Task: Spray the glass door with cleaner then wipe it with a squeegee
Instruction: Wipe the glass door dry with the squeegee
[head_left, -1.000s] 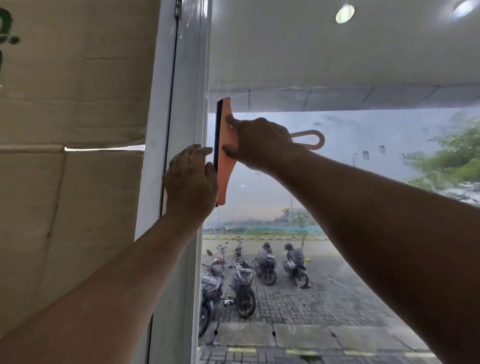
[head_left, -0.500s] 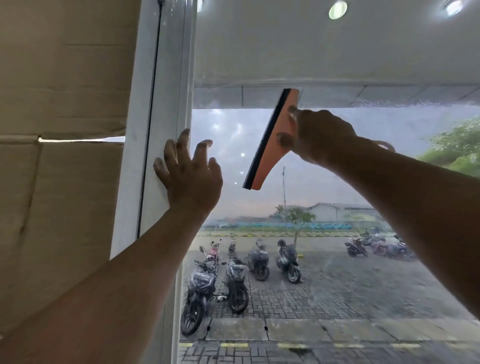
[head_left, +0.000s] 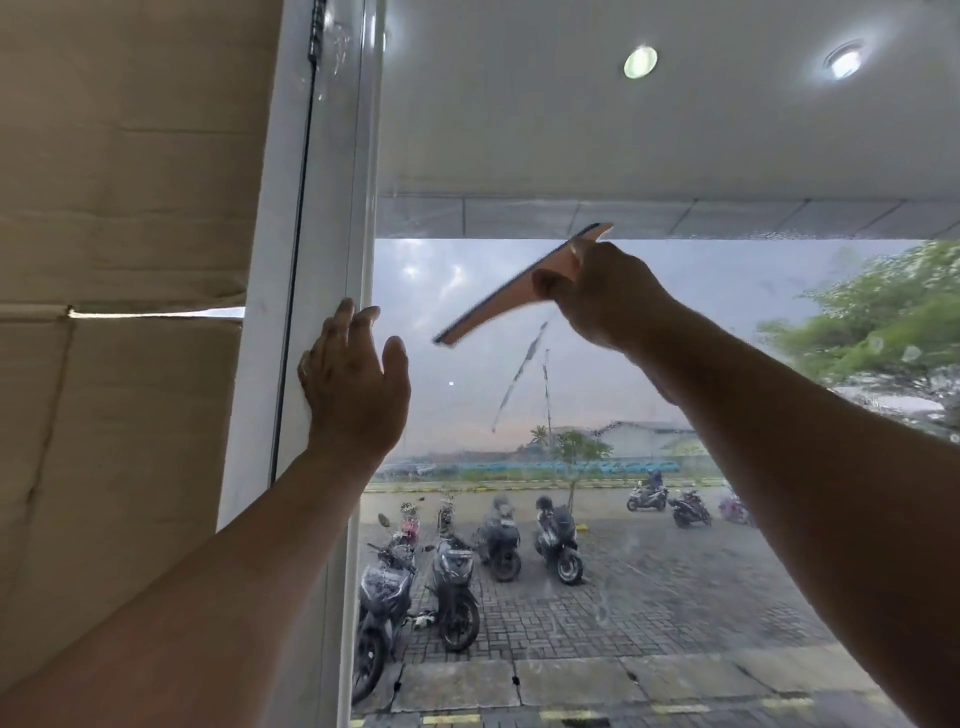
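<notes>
against the glass door (head_left: 649, 395), right hand (head_left: 597, 296) grips squeegee (head_left: 511, 296); left hand (head_left: 353, 384) spread on frame (head_left: 322, 234).

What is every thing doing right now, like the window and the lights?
Orange plastic squeegee: tilted, against the glass.
Right hand: gripping the squeegee.
Left hand: open, resting on the white door frame.
Clear glass door: wet, with droplets and one streak.
Round ceiling lights: lit.
</notes>
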